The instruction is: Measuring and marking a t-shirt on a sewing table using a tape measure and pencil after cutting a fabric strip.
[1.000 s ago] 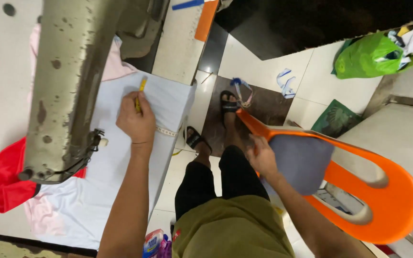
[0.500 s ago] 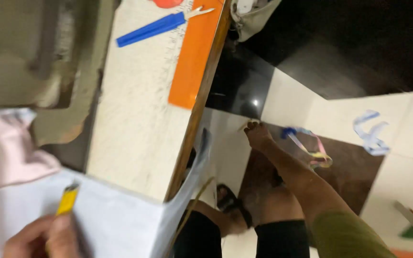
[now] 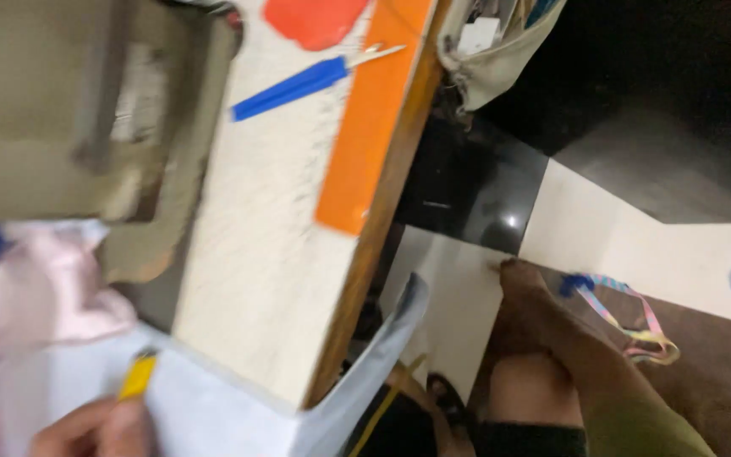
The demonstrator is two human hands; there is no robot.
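Observation:
At the bottom left, my left hand (image 3: 95, 427) is shut on a short yellow marker (image 3: 137, 377) whose tip rests on pale blue fabric (image 3: 213, 415) draped over the table's near edge. My right arm stretches down towards the floor. My right hand (image 3: 528, 292) is just left of a looped, multi-coloured strap with a blue end (image 3: 628, 317) lying on a brown mat. Blur hides whether its fingers touch the strap.
A beige sewing machine (image 3: 61, 110) stands on the pale table (image 3: 272, 254). An orange ruler (image 3: 370, 127) lies along the table's right edge, a blue-handled tool (image 3: 294, 87) beside it. Pink cloth (image 3: 44, 288) is at left. A cloth bag (image 3: 501, 51) hangs off the table's far end.
The view has swung from the orange chair up to the tabletop and moved closer. My right hand left my knee and reached down to the floor by the strap. My left hand stays on the fabric.

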